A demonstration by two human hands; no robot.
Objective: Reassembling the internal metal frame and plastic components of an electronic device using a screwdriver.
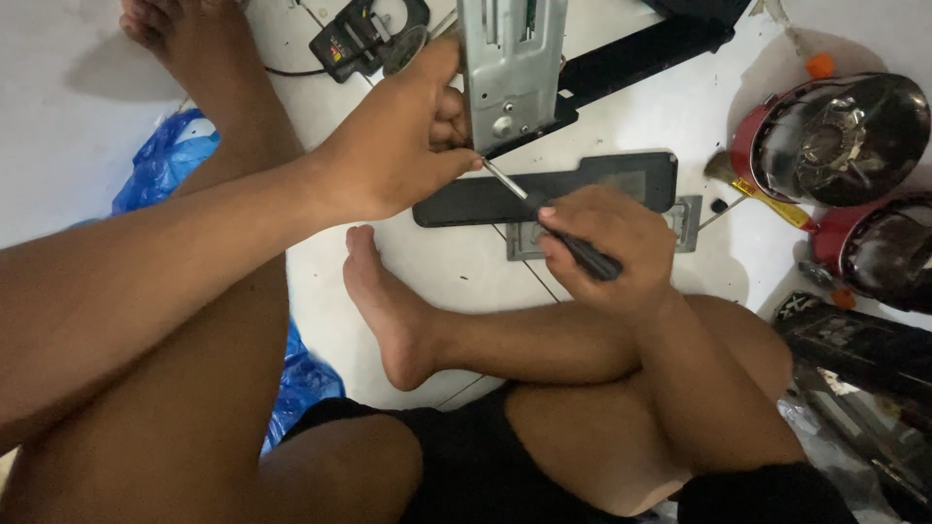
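Gripping metal bracket (512, 68) with left hand (393, 146), right hand (607, 243) fingers closed around screwdriver (558, 228)

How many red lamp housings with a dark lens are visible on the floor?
2. One red lamp housing lies at the upper right; the second lamp housing lies just below it, cut by the right edge. Others may lie out of view.

Left hand (393, 146) grips lower edge of grey metal bracket (512, 68), held upright above white floor (621, 126). Right hand (612, 243) closed around black-handled screwdriver (568, 233), tip at bracket's bottom corner (contact point partly hidden by thumb). Black flat panel (621, 180) lies just below.
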